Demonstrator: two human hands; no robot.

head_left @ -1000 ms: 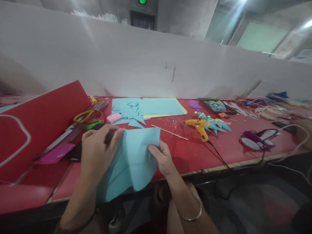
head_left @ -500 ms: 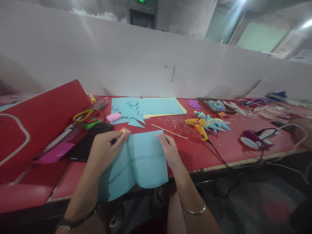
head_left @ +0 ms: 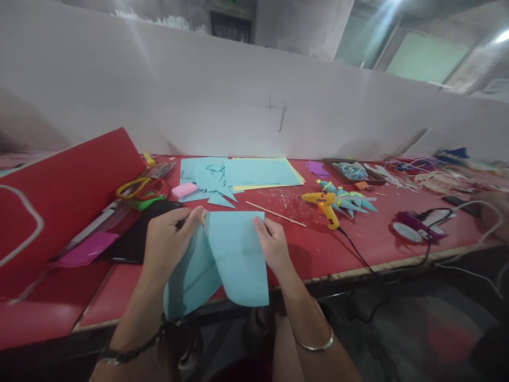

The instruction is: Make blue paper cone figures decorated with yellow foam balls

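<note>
A light blue sheet of paper (head_left: 240, 260) hangs between my hands at the table's front edge. My left hand (head_left: 169, 236) is closed in a pinch on its upper left part, with a small yellow piece (head_left: 203, 217) showing by the thumb; what that piece is I cannot make out. At the top right corner, my right hand (head_left: 272, 241) grips the paper between thumb and fingers. The right part curves forward over the darker left part (head_left: 191, 281). Whether the two parts are joined lower down is not clear.
A yellow glue gun (head_left: 324, 204) lies right of my hands, its cord running off the front edge. Beyond are a thin stick (head_left: 276, 214), blue sheets (head_left: 262, 172) and a pink block (head_left: 184, 190). Scissors (head_left: 137, 188) and a black phone-like slab (head_left: 131, 239) are left.
The paper's right part has shifted slightly left with my right hand, and a slanting edge now shows between the two parts. My left thumb has moved a little left and up.
</note>
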